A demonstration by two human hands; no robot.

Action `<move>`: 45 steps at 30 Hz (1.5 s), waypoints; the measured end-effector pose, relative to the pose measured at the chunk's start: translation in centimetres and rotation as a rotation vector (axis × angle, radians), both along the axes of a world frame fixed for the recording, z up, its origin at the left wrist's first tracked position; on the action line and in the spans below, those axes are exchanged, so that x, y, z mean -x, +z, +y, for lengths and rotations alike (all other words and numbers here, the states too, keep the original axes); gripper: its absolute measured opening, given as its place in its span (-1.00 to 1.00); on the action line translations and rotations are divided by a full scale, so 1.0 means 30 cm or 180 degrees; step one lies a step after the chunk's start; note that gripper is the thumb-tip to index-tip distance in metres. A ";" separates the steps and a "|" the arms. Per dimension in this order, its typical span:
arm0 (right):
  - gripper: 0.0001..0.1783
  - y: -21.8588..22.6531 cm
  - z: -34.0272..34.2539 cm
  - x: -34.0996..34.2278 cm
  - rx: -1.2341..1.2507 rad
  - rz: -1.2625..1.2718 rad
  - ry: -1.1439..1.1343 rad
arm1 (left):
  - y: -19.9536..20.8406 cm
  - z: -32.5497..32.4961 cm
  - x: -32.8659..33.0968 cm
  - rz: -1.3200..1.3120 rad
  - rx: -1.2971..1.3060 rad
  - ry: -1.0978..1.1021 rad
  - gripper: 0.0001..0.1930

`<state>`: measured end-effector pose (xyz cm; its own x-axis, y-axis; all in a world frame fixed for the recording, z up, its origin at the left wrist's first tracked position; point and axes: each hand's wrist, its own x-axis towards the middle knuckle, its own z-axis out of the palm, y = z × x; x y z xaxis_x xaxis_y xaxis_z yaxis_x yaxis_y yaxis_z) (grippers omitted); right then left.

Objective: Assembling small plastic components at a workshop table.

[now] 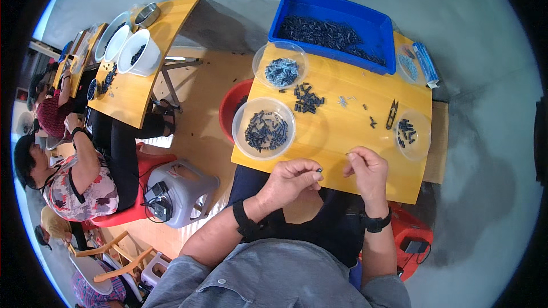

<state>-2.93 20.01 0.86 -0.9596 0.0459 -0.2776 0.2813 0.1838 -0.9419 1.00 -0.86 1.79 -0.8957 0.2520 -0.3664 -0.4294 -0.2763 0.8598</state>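
Right of the round tub, the left hand pinched a dark piece, its long axis indistinct; farther right, the right hand curled, its hold unclear.

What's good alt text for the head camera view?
A person's left hand pinches a tiny dark piece at a yellow table, right hand alongside; beyond sit clear bowls and a blue tray holding small parts.

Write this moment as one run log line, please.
left hand: pinching small dark piece; right hand: nearby, hold unclear; yellow table: blue bin, dark pile
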 end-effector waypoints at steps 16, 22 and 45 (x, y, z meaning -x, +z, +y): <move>-0.94 0.158 -0.082 -0.018 0.0560 0.0652 0.1162 | 0.056 0.005 0.007 0.0242 0.0113 -0.0315 -0.88; -0.94 0.157 -0.095 -0.017 0.0296 0.0762 0.1166 | 0.030 0.001 0.011 0.0182 -0.0141 -0.0320 -0.89; -0.93 0.094 -0.105 -0.018 0.0128 0.0785 0.0800 | 0.000 0.012 0.031 0.0122 0.0000 -0.0251 -0.89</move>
